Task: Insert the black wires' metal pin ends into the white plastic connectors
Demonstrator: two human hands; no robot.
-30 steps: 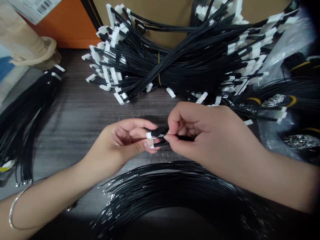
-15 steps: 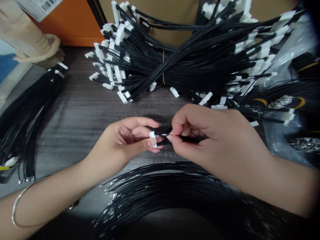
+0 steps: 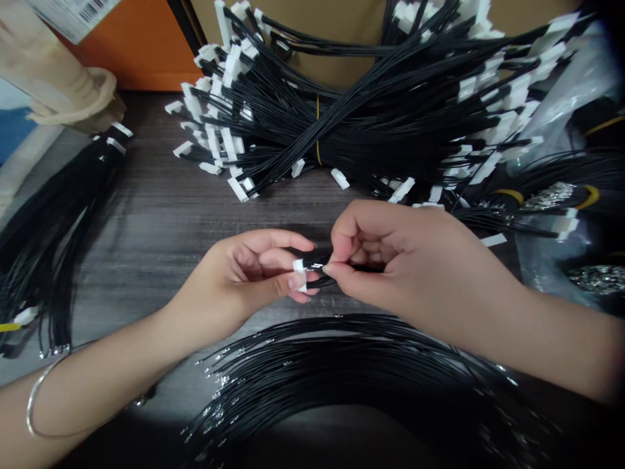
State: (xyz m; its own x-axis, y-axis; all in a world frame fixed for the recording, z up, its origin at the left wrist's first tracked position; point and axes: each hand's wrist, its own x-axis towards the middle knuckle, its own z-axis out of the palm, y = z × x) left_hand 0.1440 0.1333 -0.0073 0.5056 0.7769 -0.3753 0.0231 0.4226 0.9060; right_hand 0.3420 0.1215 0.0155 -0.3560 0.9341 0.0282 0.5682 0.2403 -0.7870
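Observation:
Between thumb and fingers, my left hand point(image 3: 249, 273) pinches a small white connector housing point(image 3: 299, 276), with black wires running out of its right side. Close on the right, my right hand point(image 3: 390, 254) has thumb and forefinger pressed together on a black wire point(image 3: 318, 266), whose shiny metal terminal end points at the housing. The tip lies at or just beside the housing's edge; whether it is inside I cannot tell. My palm and curled fingers partly hide the wires trailing behind. Just below both hands, loose black wires point(image 3: 312, 365) with metal ends lie in a curved bunch.
A large yellow-tied bundle of black cables point(image 3: 342, 117) with white connectors lies at the back. More black wires point(image 3: 53, 215) hang at the left beside a beige wrapped object point(image 3: 63, 65). Wire bundles and plastic bags point(image 3: 556, 260) are at the right. An orange box point(image 3: 141, 52) stands behind.
My right hand has shifted slightly left and up, bringing the wire's metal end nearer the white housing. My left hand has kept its hold almost unmoved.

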